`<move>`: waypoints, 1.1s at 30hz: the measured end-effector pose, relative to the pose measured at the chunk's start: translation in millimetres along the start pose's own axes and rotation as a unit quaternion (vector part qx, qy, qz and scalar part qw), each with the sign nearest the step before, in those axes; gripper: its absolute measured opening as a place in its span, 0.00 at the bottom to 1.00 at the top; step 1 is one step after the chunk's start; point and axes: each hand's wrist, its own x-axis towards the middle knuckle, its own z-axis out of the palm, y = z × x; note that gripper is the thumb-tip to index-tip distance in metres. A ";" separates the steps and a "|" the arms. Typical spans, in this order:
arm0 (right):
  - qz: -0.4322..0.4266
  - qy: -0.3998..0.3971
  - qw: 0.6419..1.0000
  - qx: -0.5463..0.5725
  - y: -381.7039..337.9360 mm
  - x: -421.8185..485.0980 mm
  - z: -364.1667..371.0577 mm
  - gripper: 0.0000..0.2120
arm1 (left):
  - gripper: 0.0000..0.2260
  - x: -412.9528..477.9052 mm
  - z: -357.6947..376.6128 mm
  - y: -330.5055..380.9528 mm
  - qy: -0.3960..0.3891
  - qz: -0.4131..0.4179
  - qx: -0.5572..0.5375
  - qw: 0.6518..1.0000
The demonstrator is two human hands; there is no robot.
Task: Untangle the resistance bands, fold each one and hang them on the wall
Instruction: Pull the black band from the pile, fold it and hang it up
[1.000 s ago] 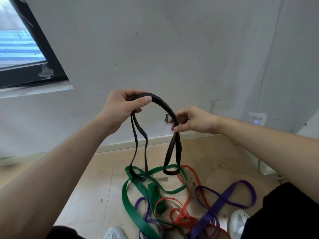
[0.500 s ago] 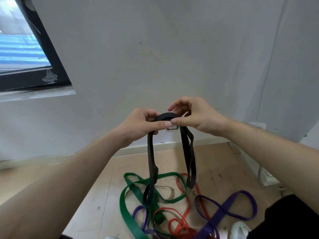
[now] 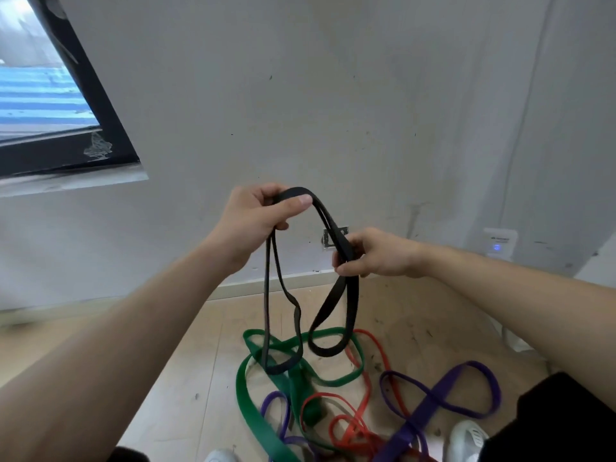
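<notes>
From the head camera we see both bare arms reaching out in front of a pale grey plastered wall [image 3: 333,111]. Between the hands is a long, flat black rubber resistance band [image 3: 328,303], doubled over so that two strands run side by side.

The left hand [image 3: 256,218] is the higher one. Its fingers are curled tight round the top of the black band and the thumb lies flat across it, clamping the strands against the forefinger. From this fist two thin strands drop straight down and end in a loop that hangs over the pile below.

The right hand [image 3: 376,253] is lower and to the right, well apart from the left. It pinches the paired strands between thumb and curled fingers; the thumb tip shows beneath the band. Below this pinch a second, wider loop hangs.

An arch of band joins the two hands.

On the light wooden floor [image 3: 186,378] beneath lies a tangle: a wide green rubber band [image 3: 245,405], a narrow red one [image 3: 367,395] and a purple one [image 3: 430,405] crossed in a figure of eight. We cannot tell whether the black loops touch the green band or hang just above it.

A black-framed window [image 3: 110,128] sits upper left, and a small white box with a blue light [image 3: 498,243] is on the wall at right.
</notes>
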 end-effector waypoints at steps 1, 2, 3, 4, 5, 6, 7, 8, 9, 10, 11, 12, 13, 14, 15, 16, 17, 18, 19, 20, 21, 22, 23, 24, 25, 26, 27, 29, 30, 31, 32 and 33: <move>0.002 0.003 1.000 0.014 1.0 1.0 -1.2 0.05 | 0.10 0.2 -2.3 -0.8 0.007 0.001 -0.009 1.000; 0.002 0.005 1.000 0.025 1.9 1.3 -2.5 0.06 | 0.10 0.4 -4.6 -2.3 0.013 0.000 -0.018 1.000; 0.002 0.006 0.999 0.031 3.0 1.4 -4.1 0.06 | 0.09 0.6 -6.3 -3.4 0.018 -0.003 -0.025 1.000; 0.001 0.009 0.999 0.035 3.9 1.3 -5.7 0.06 | 0.09 1.0 -8.3 -4.4 0.021 -0.009 -0.030 0.999; 0.001 0.015 0.999 0.037 4.6 0.8 -7.7 0.06 | 0.09 1.1 -10.2 -5.5 0.022 -0.017 -0.032 0.999; 0.001 0.023 0.999 0.039 4.8 0.1 -10.0 0.07 | 0.08 1.5 -12.8 -7.2 0.021 -0.025 -0.030 0.999; -0.001 0.032 0.999 0.044 4.6 -1.0 -12.7 0.08 | 0.07 1.6 -15.6 -9.0 0.018 -0.033 -0.025 0.999; -0.003 0.039 0.998 0.052 4.1 -2.5 -16.0 0.08 | 0.07 1.7 -18.5 -11.2 0.015 -0.040 -0.018 0.999; -0.005 0.045 0.997 0.062 3.3 -4.6 -19.8 0.09 | 0.07 1.4 -21.1 -13.4 0.011 -0.046 -0.009 0.999; -0.008 0.050 0.996 0.070 2.0 -7.3 -23.6 0.08 | 0.06 1.3 -23.6 -15.8 0.007 -0.052 -0.001 0.999; -0.011 0.053 0.996 0.074 0.2 -10.2 -27.3 0.08 | 0.05 1.0 -25.7 -18.3 0.003 -0.058 0.005 0.998; -0.014 0.056 0.995 0.076 -2.0 -13.2 -30.5 0.08 | 0.05 0.9 -27.4 -20.9 -0.001 -0.063 0.009 0.998; -0.019 0.059 0.995 0.077 -4.6 -15.9 -33.1 0.08 | 0.06 0.8 -28.2 -23.4 -0.008 -0.069 0.012 0.998; -0.024 0.061 0.995 0.078 -7.9 -18.0 -34.9 0.08 | 0.07 0.5 -28.5 -25.4 -0.019 -0.074 0.014 0.997; -0.031 0.063 0.994 0.080 -11.5 -19.5 -36.1 0.08 | 0.08 -0.1 -27.8 -26.9 -0.033 -0.078 0.019 0.996; -0.038 0.065 0.994 0.083 -15.2 -20.4 -36.3 0.09 | 0.09 -0.9 -26.4 -27.6 -0.049 -0.079 0.028 0.995; -0.046 0.068 0.993 0.085 -19.1 -20.6 -36.0 0.09 | 0.09 -1.9 -24.0 -27.3 -0.065 -0.077 0.038 0.994; -0.054 0.070 0.993 0.084 -23.4 -20.9 -34.7 0.10 | 0.09 -3.1 -20.6 -26.0 -0.080 -0.073 0.047 0.993; -0.064 0.070 0.992 0.082 -27.4 -21.0 -32.9 0.10 | 0.09 -4.3 -16.1 -23.8 -0.093 -0.065 0.053 0.992; -0.074 0.069 0.992 0.077 -31.7 -21.3 -30.5 0.10 | 0.08 -5.3 -10.9 -21.3 -0.106 -0.055 0.057 0.991; -0.085 0.065 0.992 0.070 -35.8 -21.6 -27.4 0.10 | 0.08 -6.2 -5.5 -19.1 -0.116 -0.045 0.058 0.991; -0.097 0.060 0.992 0.062 -39.9 -22.0 -23.7 0.10 | 0.09 -6.5 -0.4 -17.2 -0.123 -0.039 0.054 0.990; -0.109 0.057 0.991 0.057 -43.6 -22.2 -20.2 0.10 | 0.08 -7.0 4.3 -15.4 -0.128 -0.036 0.050 0.990; -0.119 0.056 0.990 0.053 -46.9 -22.4 -17.1 0.10 | 0.08 -7.3 8.1 -13.9 -0.131 -0.033 0.047 0.990; -0.127 0.057 0.989 0.048 -49.2 -22.5 -14.9 0.10 | 0.07 -7.5 10.9 -12.6 -0.132 -0.030 0.045 0.990; -0.129 0.056 0.989 0.040 -50.3 -22.5 -13.7 0.09 | 0.07 -7.7 12.9 -11.4 -0.129 -0.026 0.042 0.990; -0.126 0.053 0.990 0.032 -49.8 -22.1 -13.4 0.08 | 0.06 -7.8 14.1 -10.2 -0.124 -0.022 0.036 0.991; -0.099 0.037 0.994 0.023 -45.1 -21.2 -13.1 0.07 | 0.05 -8.1 14.9 -8.3 -0.112 -0.014 0.023 0.993; -0.082 0.026 0.996 0.027 -41.9 -20.7 -12.2 0.07 | 0.04 -8.1 14.9 -7.6 -0.109 -0.012 0.020 0.994; -0.066 0.014 0.997 0.032 -38.3 -20.0 -10.7 0.07 | 0.03 -8.4 15.2 -6.7 -0.108 -0.011 0.020 0.994; -0.054 0.001 0.998 0.034 -35.1 -19.6 -8.9 0.06 | 0.03 -8.9 15.7 -5.8 -0.109 -0.010 0.020 0.994; -0.044 -0.012 0.998 0.033 -32.8 -18.9 -6.9 0.06 | 0.03 -9.4 16.4 -5.2 -0.107 -0.010 0.018 0.994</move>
